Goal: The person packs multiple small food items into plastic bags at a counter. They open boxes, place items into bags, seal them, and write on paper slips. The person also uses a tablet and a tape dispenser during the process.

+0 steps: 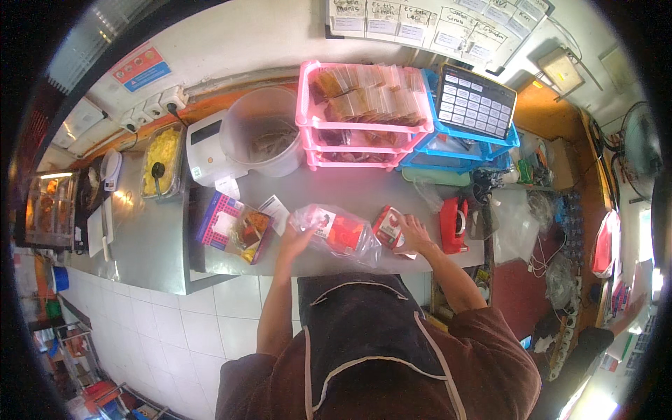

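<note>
On the metal counter, my left hand grips the left end of a clear plastic bag. Inside that bag lies a red-and-white carton. To its right, my right hand is closed over the side of a second red-and-white carton, which is outside the bag. Left of the bag sit a purple-and-white patterned box and a small clear packet of brownish food that overlaps it. A white paper slip lies between them and my left hand.
Behind stand a pink tiered rack of packets, a blue rack carrying a tablet, a translucent bucket and a white printer. A red tape dispenser is at right. Farther left are a yellow-food tub and a knife.
</note>
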Demonstrator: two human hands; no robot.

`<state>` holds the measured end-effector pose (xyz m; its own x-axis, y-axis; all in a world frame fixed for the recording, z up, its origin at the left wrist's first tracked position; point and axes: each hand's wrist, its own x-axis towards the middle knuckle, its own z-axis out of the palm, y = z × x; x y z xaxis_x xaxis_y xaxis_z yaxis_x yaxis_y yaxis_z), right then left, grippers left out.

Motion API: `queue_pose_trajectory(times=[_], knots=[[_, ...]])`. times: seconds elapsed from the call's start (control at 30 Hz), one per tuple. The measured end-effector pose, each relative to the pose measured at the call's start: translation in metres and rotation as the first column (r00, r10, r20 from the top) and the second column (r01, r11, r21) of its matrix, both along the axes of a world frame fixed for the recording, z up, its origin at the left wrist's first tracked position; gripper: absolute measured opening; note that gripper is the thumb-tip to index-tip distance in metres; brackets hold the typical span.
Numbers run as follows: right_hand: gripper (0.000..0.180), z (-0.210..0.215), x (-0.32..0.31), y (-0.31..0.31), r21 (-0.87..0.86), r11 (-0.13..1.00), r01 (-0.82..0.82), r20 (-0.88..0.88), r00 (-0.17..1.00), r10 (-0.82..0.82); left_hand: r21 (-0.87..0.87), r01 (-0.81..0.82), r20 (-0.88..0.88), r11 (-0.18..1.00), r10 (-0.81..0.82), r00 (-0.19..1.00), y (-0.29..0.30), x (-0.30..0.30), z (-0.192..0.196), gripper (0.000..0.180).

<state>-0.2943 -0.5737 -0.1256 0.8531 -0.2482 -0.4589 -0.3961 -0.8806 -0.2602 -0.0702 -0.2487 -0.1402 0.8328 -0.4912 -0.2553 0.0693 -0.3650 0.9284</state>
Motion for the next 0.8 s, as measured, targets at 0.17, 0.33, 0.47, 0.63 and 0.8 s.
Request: queue_pose_trajectory(times=[0.17, 0.33, 0.47, 0.63, 0.8], knots=[[0.125, 0.031, 0.004, -0.006, 0.231, 0.887, 0.399, 0.187, 0.877, -0.443, 0.479, 0.172, -0.027, 0.861, -0.182, 0.983, 0.002, -0.017, -0.028, 0.074], [0.116, 0.128, -0.003, -0.006, 0.352, 0.818, 0.454, 0.250, 0.797, -0.550, 0.398, 0.259, 0.182, 0.880, -0.352, 0.918, 0.001, -0.078, -0.016, 0.076], [0.111, 0.183, 0.003, 0.027, 0.579, 0.741, 0.340, 0.200, 0.822, -0.533, 0.260, 0.007, 0.565, 0.966, -0.158, 0.810, -0.015, -0.104, 0.016, 0.067], [0.099, 0.170, 0.017, 0.075, 0.844, 0.455, 0.283, -0.163, 0.945, -0.284, 0.050, 0.100, 0.123, 0.994, -0.106, 0.987, -0.034, -0.056, 0.032, 0.033], [0.090, 0.101, 0.030, 0.122, 0.698, -0.066, 0.713, -0.659, 0.604, -0.448, 0.010, -0.027, 0.131, 1.000, 0.025, 0.991, -0.013, -0.051, 0.042, 0.019]])
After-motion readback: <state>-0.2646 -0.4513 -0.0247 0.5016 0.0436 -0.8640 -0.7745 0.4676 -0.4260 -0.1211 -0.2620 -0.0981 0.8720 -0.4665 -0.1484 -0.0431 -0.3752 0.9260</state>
